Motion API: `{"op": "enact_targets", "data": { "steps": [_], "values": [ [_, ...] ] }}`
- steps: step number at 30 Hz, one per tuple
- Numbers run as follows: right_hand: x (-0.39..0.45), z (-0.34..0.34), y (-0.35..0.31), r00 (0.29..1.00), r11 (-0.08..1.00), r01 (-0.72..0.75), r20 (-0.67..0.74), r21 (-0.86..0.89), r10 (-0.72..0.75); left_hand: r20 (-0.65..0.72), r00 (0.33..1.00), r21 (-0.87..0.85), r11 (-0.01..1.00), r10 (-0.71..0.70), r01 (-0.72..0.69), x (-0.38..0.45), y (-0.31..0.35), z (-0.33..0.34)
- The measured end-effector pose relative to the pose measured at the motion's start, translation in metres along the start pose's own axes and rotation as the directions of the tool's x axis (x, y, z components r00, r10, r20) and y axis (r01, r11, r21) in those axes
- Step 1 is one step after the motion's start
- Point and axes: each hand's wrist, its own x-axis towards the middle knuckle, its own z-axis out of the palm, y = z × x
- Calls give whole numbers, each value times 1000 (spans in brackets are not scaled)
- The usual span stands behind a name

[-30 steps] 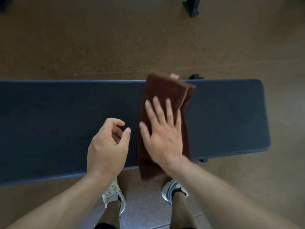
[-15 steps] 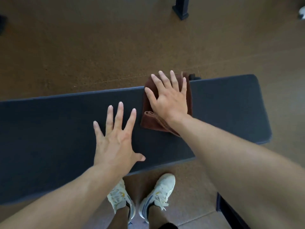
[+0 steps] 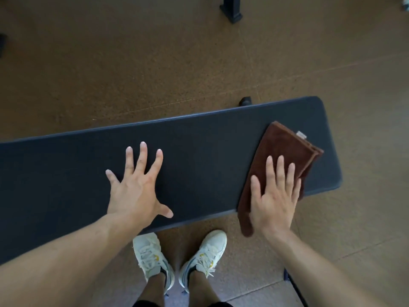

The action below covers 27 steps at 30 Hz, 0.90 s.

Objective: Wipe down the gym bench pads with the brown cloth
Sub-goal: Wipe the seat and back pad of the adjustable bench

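on brown cloth, small unreadable tag

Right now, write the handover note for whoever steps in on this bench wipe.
Left hand: flat, fingers spread, resting on the bench pad near its middle, holding nothing.
Right hand: flat on the brown cloth, pressing it to the pad near the right end.
Cloth: folded, lying across the pad, its near end hanging over the front edge.
Done: cannot tell from the pad which parts are wiped.
Left: probably finish the right end, then work back along the long left stretch.
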Motion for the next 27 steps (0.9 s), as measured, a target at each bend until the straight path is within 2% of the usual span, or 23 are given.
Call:
{"op": "enact_targets", "data": {
  "steps": [2, 4, 7, 9, 10, 11, 13, 15, 19, 24, 27],
  "values": [
    [-16, 9, -23, 993, 993, 115, -6, -33, -115, -1, 1000, -13, 1000, -4, 4, 0, 0, 0],
    [-18, 14, -44, 944, 941, 330, 34, -79, -328, 0, 1000, -6, 1000, -6, 6, 1, 0, 0],
    [13, 8, -71, 770, 770, 634, 153, -71, -620, 10, 1000, -10, 1000, -8, 8, 1, -2, 1],
    [53, 3, -91, 704, 705, 706, 172, -66, -689, 11, 1000, -13, 1000, -6, 6, 1, -2, 2],
    [74, 0, -103, 719, 718, 692, 159, -72, -676, 9, 1000, -13, 1000, -4, 4, 2, -3, 3],
    [95, -2, -116, 765, 765, 640, 143, -64, -628, 5, 1000, -11, 1000, -4, 4, 2, -4, 4],
    [121, -8, -137, 891, 897, 441, 124, -5, -437, 11, 1000, -6, 1000, -1, 1, 1, -6, 5],
    [117, -4, -145, 953, 956, 293, 72, 18, -294, 4, 1000, -4, 1000, 8, -8, 2, -7, 7],
    [46, 4, -131, 955, 955, 295, 12, 18, -295, -9, 1000, -3, 1000, 28, -28, 3, -8, 7],
    [-68, 26, -112, 926, 930, 361, 145, -62, -350, -22, 999, -7, 999, 42, -42, 3, -7, 10],
    [-69, 29, -128, 942, 945, 316, 142, -83, -303, -47, 996, -74, 994, 75, -78, 1, -11, 11]
  ]
}}
